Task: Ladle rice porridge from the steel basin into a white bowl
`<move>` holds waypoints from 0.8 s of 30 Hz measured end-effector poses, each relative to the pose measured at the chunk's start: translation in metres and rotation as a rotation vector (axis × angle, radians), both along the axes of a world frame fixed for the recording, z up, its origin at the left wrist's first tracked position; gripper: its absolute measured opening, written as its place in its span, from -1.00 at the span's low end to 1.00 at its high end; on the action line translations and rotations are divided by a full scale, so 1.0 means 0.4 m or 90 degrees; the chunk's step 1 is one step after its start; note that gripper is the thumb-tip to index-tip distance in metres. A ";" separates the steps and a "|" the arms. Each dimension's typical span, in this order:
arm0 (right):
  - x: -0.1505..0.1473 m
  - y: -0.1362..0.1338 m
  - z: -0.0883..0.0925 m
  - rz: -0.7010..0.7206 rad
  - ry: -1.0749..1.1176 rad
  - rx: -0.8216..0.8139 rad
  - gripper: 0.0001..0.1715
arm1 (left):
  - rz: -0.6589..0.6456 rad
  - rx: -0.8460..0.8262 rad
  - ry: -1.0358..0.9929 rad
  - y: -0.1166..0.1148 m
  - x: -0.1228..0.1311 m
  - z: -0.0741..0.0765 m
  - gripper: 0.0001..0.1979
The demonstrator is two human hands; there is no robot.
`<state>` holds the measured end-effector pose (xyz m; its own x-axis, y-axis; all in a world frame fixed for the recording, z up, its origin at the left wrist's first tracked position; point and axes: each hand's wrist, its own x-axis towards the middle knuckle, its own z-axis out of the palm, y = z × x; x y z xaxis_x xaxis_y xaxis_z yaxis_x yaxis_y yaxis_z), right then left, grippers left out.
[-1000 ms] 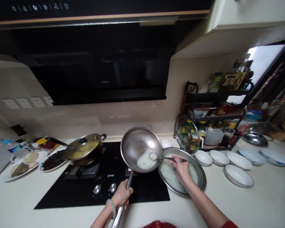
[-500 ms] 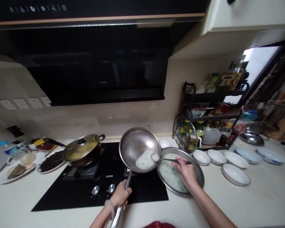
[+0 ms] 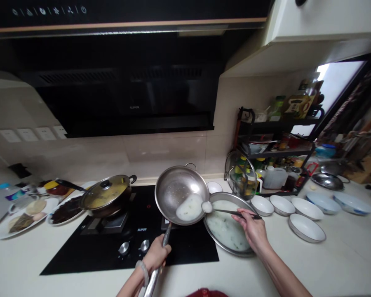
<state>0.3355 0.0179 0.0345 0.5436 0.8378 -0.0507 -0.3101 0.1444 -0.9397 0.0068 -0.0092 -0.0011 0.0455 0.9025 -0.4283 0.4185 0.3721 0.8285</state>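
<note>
My left hand (image 3: 156, 252) is wrapped round the long handle of a steel wok (image 3: 177, 192), which tilts to the right. A pool of whitish soup (image 3: 190, 207) with green bits lies low in the wok's right side. In my right hand (image 3: 253, 231) is the dark handle of a ladle (image 3: 207, 207); its bowl holds white liquid and hovers where the rims of the wok and a wide steel basin (image 3: 218, 243) meet. More of the same soup, with green bits, fills the basin, partly hidden by my right hand.
A lidded pan (image 3: 106, 194) sits on the left of the black gas hob (image 3: 130, 235). Several white bowls (image 3: 307, 227) stand to the right, before a spice rack (image 3: 278, 152). Plates of food (image 3: 27, 218) are at far left; a range hood (image 3: 132, 90) hangs overhead.
My right hand has moved right with the ladle, drawing its bowl out from over the wok to the rim beside the basin. My left hand and the wok stay nearly still.
</note>
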 end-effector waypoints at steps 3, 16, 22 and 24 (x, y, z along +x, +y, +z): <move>0.025 -0.012 -0.007 -0.021 0.014 -0.001 -0.71 | -0.004 0.000 -0.004 0.000 -0.001 -0.003 -0.81; 0.112 -0.061 -0.013 -0.107 -0.060 -0.042 -0.66 | -0.013 -0.006 0.011 0.003 -0.008 -0.008 -0.83; 0.105 -0.106 -0.037 -0.030 -0.326 -0.077 -0.65 | -0.006 -0.013 0.012 0.001 -0.008 -0.005 -0.85; 0.099 -0.121 -0.047 0.016 -0.372 -0.018 -0.69 | -0.007 -0.012 0.015 0.002 -0.008 -0.008 -0.85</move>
<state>0.3753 -0.0305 0.0159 0.4676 0.8537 0.2292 0.2571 0.1168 -0.9593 0.0034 -0.0084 -0.0042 0.0450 0.8936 -0.4467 0.4427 0.3830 0.8108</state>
